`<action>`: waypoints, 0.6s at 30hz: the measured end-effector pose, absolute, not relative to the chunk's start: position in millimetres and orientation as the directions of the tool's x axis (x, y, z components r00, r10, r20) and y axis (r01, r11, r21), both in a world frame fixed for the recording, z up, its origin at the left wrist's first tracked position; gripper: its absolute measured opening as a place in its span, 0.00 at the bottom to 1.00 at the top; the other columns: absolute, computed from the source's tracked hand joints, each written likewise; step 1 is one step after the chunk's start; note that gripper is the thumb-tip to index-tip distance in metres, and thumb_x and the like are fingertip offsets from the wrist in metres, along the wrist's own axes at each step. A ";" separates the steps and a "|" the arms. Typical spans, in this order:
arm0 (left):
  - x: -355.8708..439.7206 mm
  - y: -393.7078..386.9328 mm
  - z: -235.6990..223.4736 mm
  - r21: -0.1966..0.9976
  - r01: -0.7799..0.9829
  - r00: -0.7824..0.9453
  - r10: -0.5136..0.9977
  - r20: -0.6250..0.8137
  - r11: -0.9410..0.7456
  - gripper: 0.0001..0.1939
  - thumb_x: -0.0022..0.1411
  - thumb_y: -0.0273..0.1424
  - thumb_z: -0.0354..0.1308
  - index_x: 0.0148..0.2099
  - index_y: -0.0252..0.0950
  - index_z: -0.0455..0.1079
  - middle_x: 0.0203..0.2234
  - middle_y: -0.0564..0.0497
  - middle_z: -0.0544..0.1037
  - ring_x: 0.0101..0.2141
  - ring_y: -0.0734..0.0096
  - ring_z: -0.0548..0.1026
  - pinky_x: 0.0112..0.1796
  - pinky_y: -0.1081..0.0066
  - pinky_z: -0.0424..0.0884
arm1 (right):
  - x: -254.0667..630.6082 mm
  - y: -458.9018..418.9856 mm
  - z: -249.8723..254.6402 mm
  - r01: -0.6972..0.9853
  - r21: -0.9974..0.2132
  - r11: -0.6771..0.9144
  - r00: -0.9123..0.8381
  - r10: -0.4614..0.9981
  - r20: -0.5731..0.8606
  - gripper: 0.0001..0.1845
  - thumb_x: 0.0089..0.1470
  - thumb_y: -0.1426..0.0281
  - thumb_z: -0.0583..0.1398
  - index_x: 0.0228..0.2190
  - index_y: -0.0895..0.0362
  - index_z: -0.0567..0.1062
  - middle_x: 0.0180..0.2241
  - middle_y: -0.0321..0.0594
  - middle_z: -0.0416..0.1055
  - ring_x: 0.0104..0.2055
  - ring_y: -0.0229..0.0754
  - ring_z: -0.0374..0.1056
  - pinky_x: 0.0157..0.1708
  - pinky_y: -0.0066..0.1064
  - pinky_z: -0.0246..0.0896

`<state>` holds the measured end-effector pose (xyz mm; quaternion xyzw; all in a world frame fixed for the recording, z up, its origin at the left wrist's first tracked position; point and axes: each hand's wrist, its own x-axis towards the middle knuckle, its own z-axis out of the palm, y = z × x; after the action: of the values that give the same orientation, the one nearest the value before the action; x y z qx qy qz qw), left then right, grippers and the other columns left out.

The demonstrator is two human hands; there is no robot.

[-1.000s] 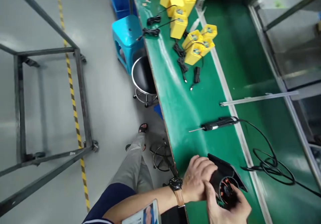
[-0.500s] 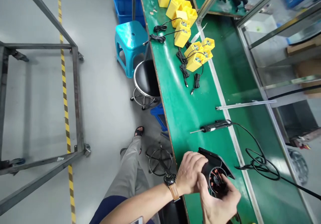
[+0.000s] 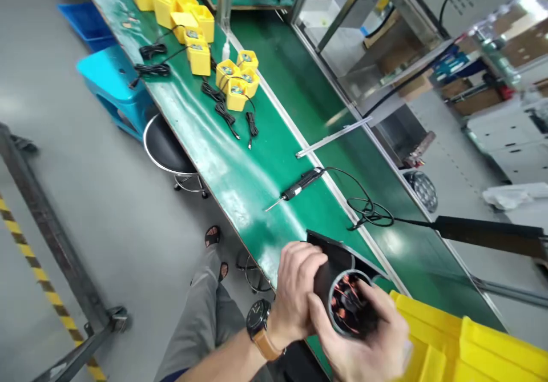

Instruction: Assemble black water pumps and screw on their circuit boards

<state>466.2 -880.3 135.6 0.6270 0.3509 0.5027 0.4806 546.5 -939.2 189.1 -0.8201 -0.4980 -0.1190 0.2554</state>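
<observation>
My left hand [image 3: 295, 290], with a watch on its wrist, wraps round the near side of a black housing [image 3: 329, 262]. The housing has a flat flange and a round opening, with orange-copper parts and dark wires inside. Around the rim of that opening curl the thumb and fingers of my right hand [image 3: 368, 342], slightly blurred. Both hands hold the piece above the near part of the green bench. Beyond it lies a black electric screwdriver [image 3: 302, 185] with its thin bit pointing at the bench edge.
Several yellow boxes [image 3: 199, 59] with black cables [image 3: 225, 113] stand farther up the bench [image 3: 274, 142]. Yellow bins [image 3: 445, 336] are close on the right. A coiled cord [image 3: 372, 213] trails off the screwdriver. Stools [image 3: 169, 145] and a metal frame [image 3: 47, 233] stand left.
The view has swung to the right, bringing yellow bins into sight. Both hands still hold the black housing, and its opening now faces more toward me.
</observation>
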 end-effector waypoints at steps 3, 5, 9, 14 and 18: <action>464.3 -880.5 142.1 0.949 -0.039 0.276 0.909 0.312 -0.313 0.21 0.79 0.38 0.39 0.67 0.42 0.61 0.52 0.42 0.77 0.57 0.57 0.73 0.61 0.50 0.67 | 547.2 -945.2 196.4 0.877 -0.314 -0.364 0.475 0.760 0.444 0.35 0.48 0.42 0.69 0.42 0.59 0.74 0.38 0.48 0.72 0.37 0.51 0.72 0.37 0.42 0.70; 460.8 -882.7 122.4 0.953 0.044 0.237 0.930 0.283 -0.301 0.18 0.78 0.36 0.42 0.63 0.42 0.64 0.50 0.44 0.77 0.54 0.59 0.75 0.57 0.53 0.72 | 543.5 -942.5 177.6 0.884 -0.348 -0.312 0.448 0.777 0.442 0.31 0.52 0.46 0.69 0.43 0.58 0.72 0.39 0.48 0.72 0.38 0.50 0.72 0.35 0.40 0.70; 453.8 -889.9 68.0 0.948 0.174 0.210 0.950 0.230 -0.268 0.18 0.78 0.38 0.40 0.59 0.40 0.66 0.46 0.44 0.76 0.49 0.62 0.75 0.49 0.59 0.77 | 535.1 -934.3 125.9 0.871 -0.391 -0.298 0.437 0.835 0.336 0.28 0.59 0.50 0.66 0.48 0.60 0.70 0.42 0.51 0.73 0.44 0.52 0.74 0.38 0.41 0.74; 455.9 -897.7 50.9 0.956 0.194 0.243 0.955 0.170 -0.220 0.17 0.77 0.40 0.45 0.61 0.41 0.65 0.49 0.43 0.74 0.52 0.59 0.74 0.52 0.53 0.76 | 540.8 -939.9 114.8 0.849 -0.439 -0.294 0.442 0.850 0.287 0.32 0.57 0.48 0.67 0.50 0.60 0.69 0.45 0.53 0.73 0.46 0.53 0.75 0.40 0.42 0.75; 453.9 -894.4 57.3 0.961 0.178 0.201 0.964 0.176 -0.213 0.22 0.70 0.45 0.56 0.60 0.39 0.64 0.49 0.42 0.72 0.51 0.56 0.74 0.50 0.52 0.77 | 561.6 -947.4 127.7 0.857 -0.494 -0.149 0.290 0.931 0.222 0.43 0.59 0.39 0.59 0.59 0.60 0.65 0.48 0.54 0.74 0.50 0.56 0.75 0.44 0.46 0.75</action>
<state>453.9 -894.4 57.3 0.6380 0.4473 0.4464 0.4401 561.6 -947.4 127.7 -0.7550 -0.5919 0.0675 0.2740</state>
